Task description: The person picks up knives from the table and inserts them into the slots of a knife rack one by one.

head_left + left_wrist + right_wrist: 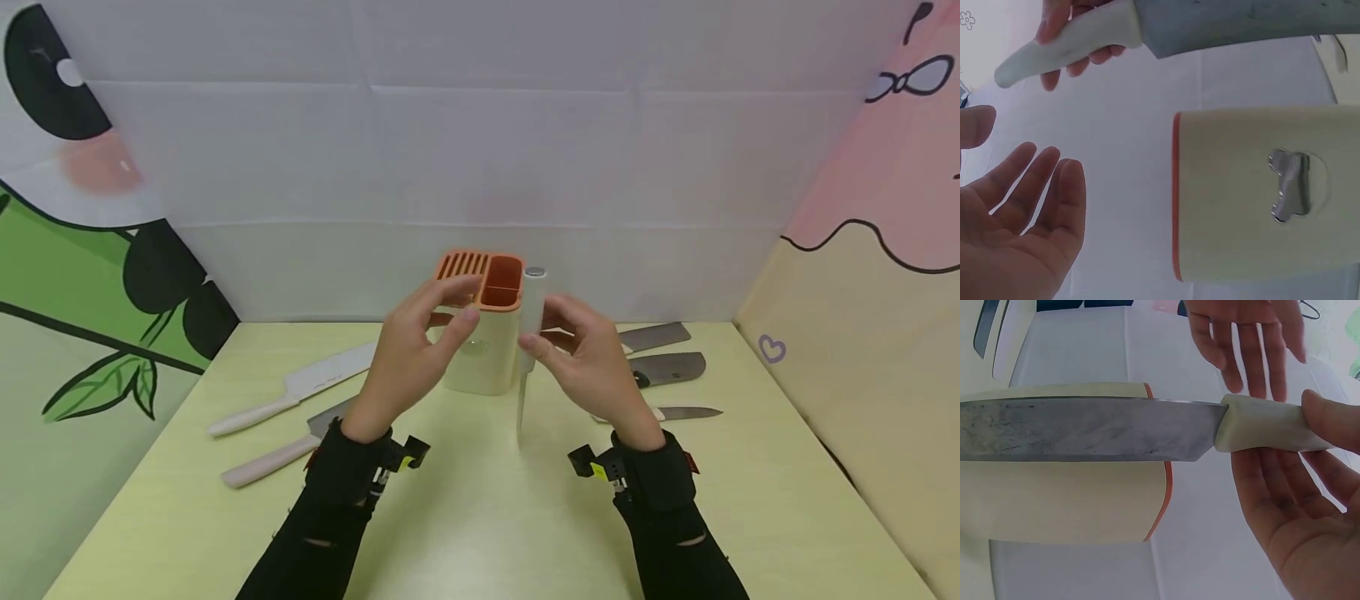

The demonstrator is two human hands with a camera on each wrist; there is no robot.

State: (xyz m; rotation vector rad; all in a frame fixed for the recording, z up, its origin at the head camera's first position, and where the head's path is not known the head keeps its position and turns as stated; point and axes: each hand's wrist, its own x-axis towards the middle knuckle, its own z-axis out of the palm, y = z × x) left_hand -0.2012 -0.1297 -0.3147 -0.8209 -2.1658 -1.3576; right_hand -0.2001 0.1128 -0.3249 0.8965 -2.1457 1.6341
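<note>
My right hand (pixel 588 362) pinches the white handle of a kitchen knife (pixel 533 304) between thumb and fingers. The knife is upright, handle at the top and blade pointing down, just right of a cream knife holder (pixel 480 371) with an orange slotted top. In the right wrist view the broad grey blade (pixel 1097 431) overlaps the holder's side. My left hand (pixel 416 354) is beside the holder's left front, fingers spread and relaxed, with nothing in it. In the left wrist view a shiny metallic emblem (pixel 1292 184) shows on the holder's face.
On the left of the table lie a white-handled cleaver (pixel 330 372) and another broad knife (pixel 270 464). To the right, partly behind my right hand, are two broad dark blades (pixel 667 368) and a small knife (pixel 688 412). A pale cloth wall (pixel 495 158) stands behind the holder.
</note>
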